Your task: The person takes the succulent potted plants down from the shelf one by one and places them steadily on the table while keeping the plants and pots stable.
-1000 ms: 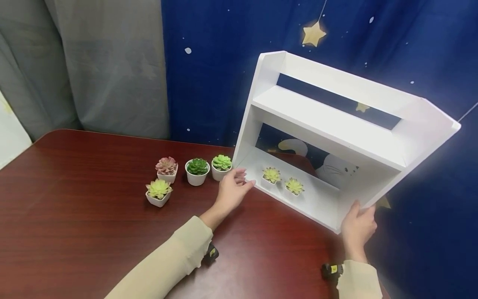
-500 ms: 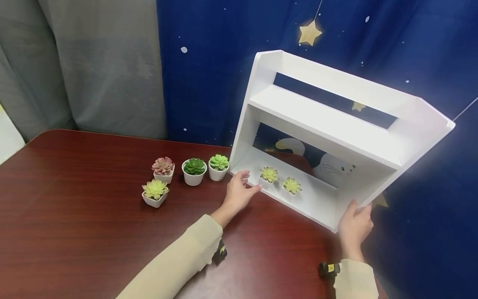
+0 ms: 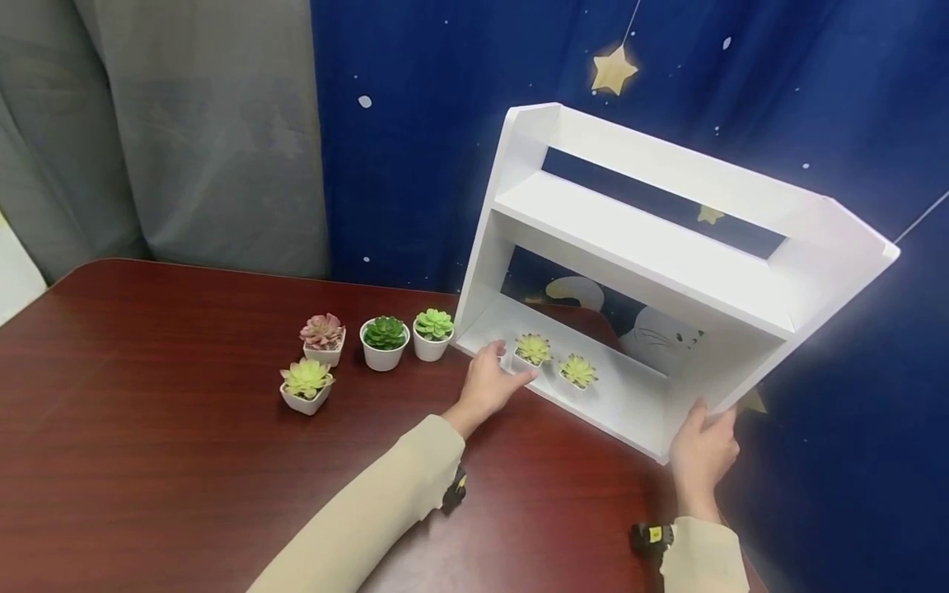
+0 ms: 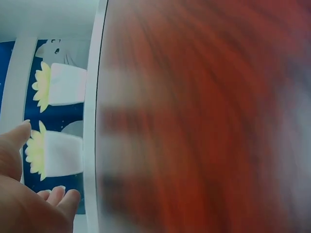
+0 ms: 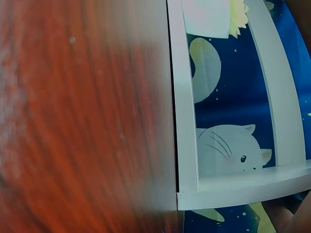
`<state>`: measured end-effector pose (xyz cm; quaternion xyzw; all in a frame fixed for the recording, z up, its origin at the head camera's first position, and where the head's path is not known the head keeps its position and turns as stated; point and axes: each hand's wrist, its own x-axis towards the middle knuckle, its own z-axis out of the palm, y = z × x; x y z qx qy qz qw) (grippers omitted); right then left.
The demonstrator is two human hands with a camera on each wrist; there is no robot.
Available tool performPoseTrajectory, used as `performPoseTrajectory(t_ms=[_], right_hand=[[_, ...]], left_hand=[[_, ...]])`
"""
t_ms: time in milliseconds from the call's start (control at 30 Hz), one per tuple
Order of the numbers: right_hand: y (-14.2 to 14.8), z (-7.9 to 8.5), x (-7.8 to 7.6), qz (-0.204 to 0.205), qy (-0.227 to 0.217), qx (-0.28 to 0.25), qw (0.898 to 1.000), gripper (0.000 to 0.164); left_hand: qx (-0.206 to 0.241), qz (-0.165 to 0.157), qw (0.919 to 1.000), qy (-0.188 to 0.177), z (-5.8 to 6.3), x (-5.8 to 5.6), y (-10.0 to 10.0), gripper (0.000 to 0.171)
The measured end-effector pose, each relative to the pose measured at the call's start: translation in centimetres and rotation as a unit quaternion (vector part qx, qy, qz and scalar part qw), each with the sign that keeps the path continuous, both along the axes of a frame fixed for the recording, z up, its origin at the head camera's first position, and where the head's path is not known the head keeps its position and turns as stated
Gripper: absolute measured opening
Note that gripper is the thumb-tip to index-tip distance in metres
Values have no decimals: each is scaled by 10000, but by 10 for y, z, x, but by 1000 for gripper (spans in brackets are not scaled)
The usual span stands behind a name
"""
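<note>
A white two-tier shelf [image 3: 652, 247] stands on the table's right side, angled in the head view. On its bottom board are two potted yellow-green succulents, a left one [image 3: 532, 349] and a right one [image 3: 577, 372], both in white pots. My left hand [image 3: 489, 385] is at the left succulent, thumb and fingers spread to either side of it. In the left wrist view, gaps show between the left hand [image 4: 29, 194] and the white pot [image 4: 63, 153]. My right hand [image 3: 703, 453] holds the shelf's right side panel near its bottom front, its fingers partly hidden.
Left of the shelf on the dark red table [image 3: 185, 461] stand more potted succulents: a pink one [image 3: 323, 338], a yellow-green one [image 3: 306, 385], a dark green one [image 3: 384, 342] and a bright green one [image 3: 433, 333]. Behind hang a blue star-patterned curtain [image 3: 415, 165] and grey drapes [image 3: 222, 140].
My left hand has moved right along the shelf's front, from its left corner to the left succulent. My right hand stays at the side panel. The head view has shifted slightly.
</note>
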<state>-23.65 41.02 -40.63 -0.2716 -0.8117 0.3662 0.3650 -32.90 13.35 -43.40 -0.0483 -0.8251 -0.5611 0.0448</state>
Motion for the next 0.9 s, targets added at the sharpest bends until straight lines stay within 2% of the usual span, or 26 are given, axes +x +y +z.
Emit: performPoseTrajectory(t_ms=[100, 300, 733, 900], right_hand=[[1, 0, 0, -41, 0, -11, 10000, 56], [1, -1, 0, -49, -17, -13, 10000, 55], [2, 0, -1, -44, 54, 125, 9999, 53], [3, -3, -2, -51, 36, 148, 9999, 54]], left_hand=[[112, -32, 9998, -179, -2, -1, 9, 82], [153, 23, 9996, -239, -4, -5, 20, 83], [-314, 197, 9991, -207, -3, -13, 30, 82], [-437, 330, 9984, -147, -3, -14, 32, 74]])
